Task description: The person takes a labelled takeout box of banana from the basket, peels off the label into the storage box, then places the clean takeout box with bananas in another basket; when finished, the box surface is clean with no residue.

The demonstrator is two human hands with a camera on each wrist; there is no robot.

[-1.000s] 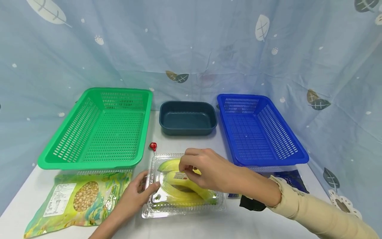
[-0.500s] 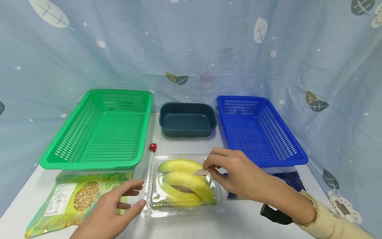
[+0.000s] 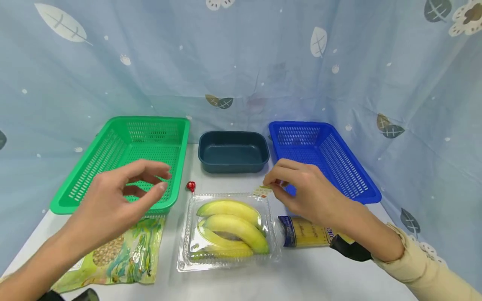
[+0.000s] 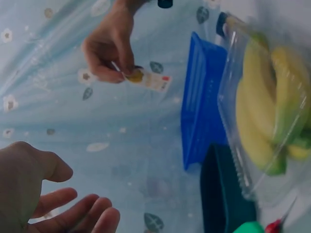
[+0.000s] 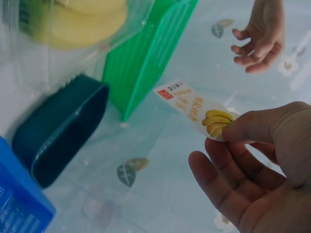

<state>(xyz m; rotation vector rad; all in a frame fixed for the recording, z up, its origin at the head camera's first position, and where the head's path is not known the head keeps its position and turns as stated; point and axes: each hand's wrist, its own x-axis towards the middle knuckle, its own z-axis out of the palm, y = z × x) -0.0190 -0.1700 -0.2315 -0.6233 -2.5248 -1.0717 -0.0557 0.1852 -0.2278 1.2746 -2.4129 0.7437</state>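
Between thumb and fingers, my right hand pinches a small label printed with bananas and red and gold lettering. In the head view this hand is raised beyond the right back corner of a clear plastic clamshell box. Several yellow bananas, green at the tips, lie inside the closed box. My left hand hovers over the front of the green basket, fingers relaxed and apart, holding nothing. The left wrist view shows its thumb well away from the other fingers.
A dark teal tub stands at the back, with a blue basket to its right. A red-wrapped lollipop lies behind the box. On the left is a bag of corn kernels, on the right a yellow pasta packet.
My right hand has peeled the label off the box lid and lifted it back and to the right. My left hand has let go of the box and risen leftward.
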